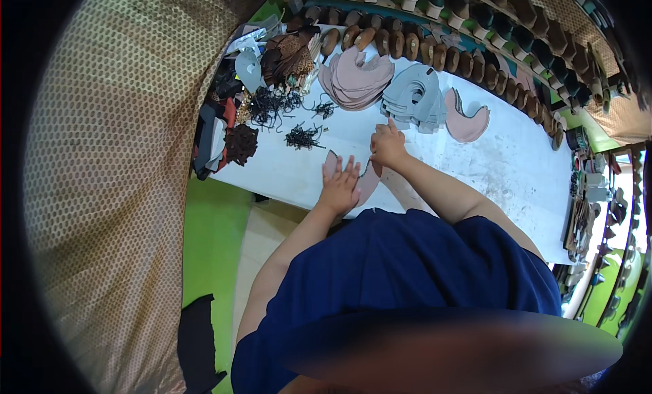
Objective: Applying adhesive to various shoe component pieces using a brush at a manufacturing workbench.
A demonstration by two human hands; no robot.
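Note:
My left hand (341,185) lies with fingers spread flat on a pink, U-shaped cut piece (369,186) at the table's near edge. Along that piece's inner curve runs a thin dark line, which may be a strip or an edge. My right hand (388,148) is at the far right end of the same piece, its fingers curled together; whatever they hold is hidden. Left of the hands is a small heap of short black strips (303,136). Beyond the right hand sits a stack of grey-blue U-shaped pieces (407,109).
A pink stack of curved pieces (353,88) lies at the back, and more pink pieces (468,126) sit right. A larger black strip tangle (272,107), brown scraps (288,58) and a dark brown bundle (241,144) crowd the left. Wooden shoe lasts (412,46) line the far edge.

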